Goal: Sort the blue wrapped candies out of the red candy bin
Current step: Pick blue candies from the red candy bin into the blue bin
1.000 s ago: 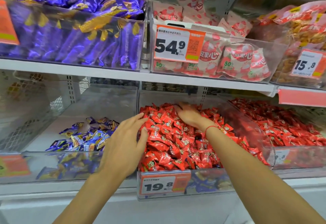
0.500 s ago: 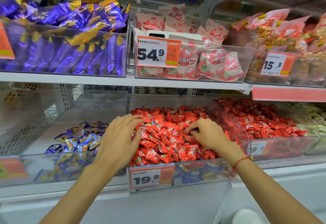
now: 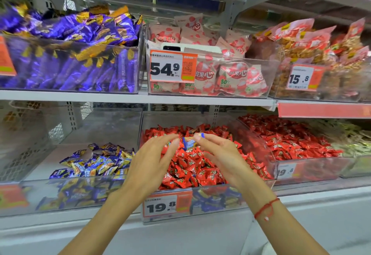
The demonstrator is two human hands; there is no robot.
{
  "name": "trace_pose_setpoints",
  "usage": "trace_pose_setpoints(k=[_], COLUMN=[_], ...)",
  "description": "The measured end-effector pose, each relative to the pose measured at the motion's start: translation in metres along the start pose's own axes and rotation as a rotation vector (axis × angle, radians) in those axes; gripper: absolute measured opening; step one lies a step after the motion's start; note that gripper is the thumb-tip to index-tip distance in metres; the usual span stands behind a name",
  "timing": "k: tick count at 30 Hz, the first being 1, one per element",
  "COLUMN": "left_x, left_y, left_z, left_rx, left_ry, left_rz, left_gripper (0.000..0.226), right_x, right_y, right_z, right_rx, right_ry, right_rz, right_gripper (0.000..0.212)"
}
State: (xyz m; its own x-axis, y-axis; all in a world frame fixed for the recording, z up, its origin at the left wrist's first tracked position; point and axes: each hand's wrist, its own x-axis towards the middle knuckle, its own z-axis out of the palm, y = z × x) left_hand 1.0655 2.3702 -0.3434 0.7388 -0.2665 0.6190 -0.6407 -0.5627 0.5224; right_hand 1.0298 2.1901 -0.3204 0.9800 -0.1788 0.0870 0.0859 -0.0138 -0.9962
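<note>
**Blue candy held over the red candy bin**

Fingertips of the right hand: pinch 1 blue candy by its upper corner, wrapper hanging below them; the other fingers are loosely curled. A red string bracelet sits on that wrist.

Left hand: fingers straight and slightly spread, tips just beside the blue candy on its left; whether they touch the wrapper cannot be told because of blur.

Blue candy: above the middle of the red candy bin, lifted clear of the heap, between the 2 hands.

Red candy bin: clear plastic, lower shelf, centre; filled with red candies. Blue wrappers show through its front wall low down. Price tag on the front reads 19.8.

Blue candy bin: clear plastic, just left of the red one, holding a thin pile of blue candies toward the front.

Second red bin: to the right, also filled with red wrappers.

Upper shelf: purple packets at left; pink bags in the centre behind a tag reading 54.9; snack bags at right with a tag reading 15.8.
</note>
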Motion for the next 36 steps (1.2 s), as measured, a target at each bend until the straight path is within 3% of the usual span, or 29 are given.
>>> trace_pose_setpoints(k=[5, 8, 11, 13, 17, 20, 22, 24, 27, 30, 33, 36], left_x=[0.01, 0.011, 0.01, 0.009, 0.007, 0.008, 0.009, 0.011, 0.017, 0.02, 0.021, 0.016], left_y=[0.005, -0.016, -0.046, -0.059, -0.07, -0.062, -0.047, -0.036, -0.025, -0.012, -0.002, -0.005], left_z=[-0.014, -0.033, -0.053, -0.066, -0.078, -0.076, -0.071, -0.064, -0.055, -0.047, -0.038, -0.038], left_rx=[-0.537, -0.626, -0.426, -0.236, 0.076, 0.179, 0.093, -0.03, -0.231, -0.429, -0.618, -0.685], left_ry=[0.167, 0.286, 0.358, 0.358, 0.23, 0.119, 0.106, 0.107, 0.119, 0.082, 0.037, 0.174], left_rz=[-0.233, -0.355, -0.415, -0.434, -0.525, -0.497, -0.391, -0.31, -0.274, -0.281, -0.291, -0.281], left_gripper=[0.015, 0.011, 0.012, 0.013, 0.017, 0.035, 0.032, 0.027, 0.02, 0.029, 0.035, 0.023], right_x=[0.005, 0.025, 0.061, 0.076, 0.092, 0.095, 0.092, 0.087, 0.072, 0.045, 0.031, 0.029], right_y=[-0.012, -0.01, 0.006, 0.015, 0.016, 0.013, 0.015, 0.018, 0.01, -0.012, -0.024, -0.028], right_z=[0.039, 0.056, 0.057, 0.056, 0.06, 0.061, 0.055, 0.042, 0.027, 0.035, 0.055, 0.073], right_rx=[0.155, -0.047, -0.798, -1.1, -1.307, -1.362, -1.336, -1.231, -0.784, -0.286, -0.22, -0.172], right_ry=[-0.112, -0.078, 0.067, -0.084, -0.299, -0.211, -0.079, 0.042, 0.147, 0.002, -0.142, -0.254], right_rz=[-0.082, -0.172, -0.351, -0.295, -0.18, -0.265, -0.304, -0.306, -0.286, -0.178, -0.195, -0.205], right_gripper=[0.023, 0.02, 0.018, 0.02, 0.045, 0.026, 0.014, 0.016, 0.017, 0.019, 0.021, 0.02])
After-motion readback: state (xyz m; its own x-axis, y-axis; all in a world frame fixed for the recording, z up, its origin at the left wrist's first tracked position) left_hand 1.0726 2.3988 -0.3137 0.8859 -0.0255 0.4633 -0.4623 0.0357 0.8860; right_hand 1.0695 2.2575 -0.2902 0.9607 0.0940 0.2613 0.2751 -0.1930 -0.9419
